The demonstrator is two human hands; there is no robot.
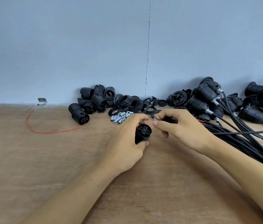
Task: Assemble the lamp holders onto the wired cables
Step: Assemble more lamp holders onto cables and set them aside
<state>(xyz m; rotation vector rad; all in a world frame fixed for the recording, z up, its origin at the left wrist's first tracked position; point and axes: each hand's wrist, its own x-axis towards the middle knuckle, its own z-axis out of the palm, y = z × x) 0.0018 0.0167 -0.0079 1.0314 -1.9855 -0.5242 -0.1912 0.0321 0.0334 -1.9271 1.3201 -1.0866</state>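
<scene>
My left hand (pixel 126 143) grips a black lamp holder body (pixel 143 133) just above the wooden table, its terminal end facing up toward me. My right hand (pixel 181 126) pinches thin black and red wires (pixel 150 123) right beside that terminal end, and a black part shows behind its fingers. The red wire tip reaches toward the holder. A bundle of black cables (pixel 244 143) runs from under my right wrist off to the right.
Loose black holder bodies (pixel 93 101) and threaded rings (pixel 132 102) are heaped along the wall. Small metal tubes (pixel 121 117) lie beside them. Holders fitted with cables (pixel 208 97) pile at the back right. A stray red wire (pixel 46 131) lies at the left.
</scene>
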